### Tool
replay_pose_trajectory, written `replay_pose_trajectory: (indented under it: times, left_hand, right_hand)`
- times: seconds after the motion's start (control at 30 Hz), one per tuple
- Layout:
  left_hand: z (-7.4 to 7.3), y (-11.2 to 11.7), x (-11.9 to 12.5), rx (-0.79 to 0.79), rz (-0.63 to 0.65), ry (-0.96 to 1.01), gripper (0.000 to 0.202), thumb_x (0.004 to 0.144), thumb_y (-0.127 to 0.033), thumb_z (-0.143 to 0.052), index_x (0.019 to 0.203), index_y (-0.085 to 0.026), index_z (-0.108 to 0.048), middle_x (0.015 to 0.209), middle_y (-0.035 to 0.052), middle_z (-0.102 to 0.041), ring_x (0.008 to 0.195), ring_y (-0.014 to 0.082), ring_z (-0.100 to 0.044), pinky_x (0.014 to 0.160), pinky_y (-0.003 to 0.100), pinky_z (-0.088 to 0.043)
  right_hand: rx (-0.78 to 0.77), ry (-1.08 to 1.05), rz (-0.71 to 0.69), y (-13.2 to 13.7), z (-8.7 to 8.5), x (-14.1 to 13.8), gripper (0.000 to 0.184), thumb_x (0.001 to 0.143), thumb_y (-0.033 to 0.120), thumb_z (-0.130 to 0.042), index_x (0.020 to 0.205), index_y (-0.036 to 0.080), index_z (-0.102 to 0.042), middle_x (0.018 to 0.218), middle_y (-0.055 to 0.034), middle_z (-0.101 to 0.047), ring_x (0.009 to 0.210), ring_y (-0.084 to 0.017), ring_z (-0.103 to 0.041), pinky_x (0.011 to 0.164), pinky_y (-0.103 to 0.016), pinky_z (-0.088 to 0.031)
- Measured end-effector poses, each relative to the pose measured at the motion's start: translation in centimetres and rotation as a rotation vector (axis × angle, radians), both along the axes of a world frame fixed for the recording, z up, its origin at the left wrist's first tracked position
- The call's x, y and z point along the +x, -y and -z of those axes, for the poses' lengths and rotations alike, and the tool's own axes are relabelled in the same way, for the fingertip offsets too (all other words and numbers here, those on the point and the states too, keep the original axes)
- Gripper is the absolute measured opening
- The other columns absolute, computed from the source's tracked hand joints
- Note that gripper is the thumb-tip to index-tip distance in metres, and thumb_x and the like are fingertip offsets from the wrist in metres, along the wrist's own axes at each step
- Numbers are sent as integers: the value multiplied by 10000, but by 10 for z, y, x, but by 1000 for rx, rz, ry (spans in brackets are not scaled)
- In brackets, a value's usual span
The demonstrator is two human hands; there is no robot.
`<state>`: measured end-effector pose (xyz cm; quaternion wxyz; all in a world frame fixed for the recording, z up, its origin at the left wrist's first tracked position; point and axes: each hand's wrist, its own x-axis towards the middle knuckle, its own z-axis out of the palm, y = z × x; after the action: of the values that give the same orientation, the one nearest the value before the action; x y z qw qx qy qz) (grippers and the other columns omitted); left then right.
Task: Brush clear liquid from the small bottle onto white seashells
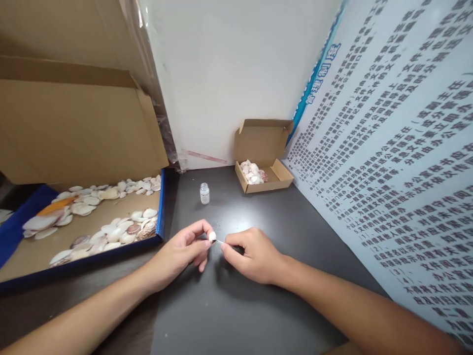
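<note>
Between the thumb and fingers of my left hand (pixel 188 248) is a small white seashell (pixel 212 236). My right hand (pixel 254 254) pinches a thin, light-coloured brush (pixel 219 241), whose dark tip meets the lower edge of the shell. Most of the brush handle is hidden inside my fingers. Both hands are just above the dark table (pixel 207 315). Beyond them stands a small clear bottle (pixel 204 194) with a white label and no cap on it.
On the left, an open blue-edged cardboard box (pixel 121 209) holds many seashells in groups, including an orange one (pixel 58 206). A smaller open cardboard box (pixel 279 176) at the back contains pale shells (pixel 252 172). A printed board (pixel 388 162) rises along the right side, a white panel (pixel 229 74) behind.
</note>
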<state>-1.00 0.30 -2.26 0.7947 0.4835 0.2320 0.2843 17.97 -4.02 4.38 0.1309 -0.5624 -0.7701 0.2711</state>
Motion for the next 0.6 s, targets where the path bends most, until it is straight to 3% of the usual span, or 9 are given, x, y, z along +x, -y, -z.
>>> replay_pose_trajectory:
  times: [0.23, 0.4, 0.6]
  left_hand:
    - [-2, 0, 0, 1, -6, -8, 176, 890, -348, -601, 886, -195, -514, 618, -72, -394, 508, 63, -399, 529, 197, -385]
    - [-1, 0, 0, 4, -5, -17, 151, 889, -314, -600, 884, -198, -505, 635, -69, -420, 506, 61, -426, 529, 198, -381]
    - [0, -1, 0, 1, 2, -1, 77, 898, -241, -568, 897, -199, -503, 648, -66, -439, 509, 58, -446, 530, 195, -380]
  right_hand:
    - [44, -1, 66, -2, 3, 3, 392, 897, 286, -481, 555, 168, -329, 518, 57, -267, 502, -78, -246, 509, -248, -183]
    - [15, -151, -76, -1, 3, 5, 368, 928, 296, -462, 603, 174, -341, 544, 58, -302, 514, -75, -287, 516, -223, -231]
    - [8, -74, -89, 0, 4, 4, 350, 943, 299, -470, 625, 173, -393, 536, 64, -363, 507, -71, -313, 524, -220, -234]
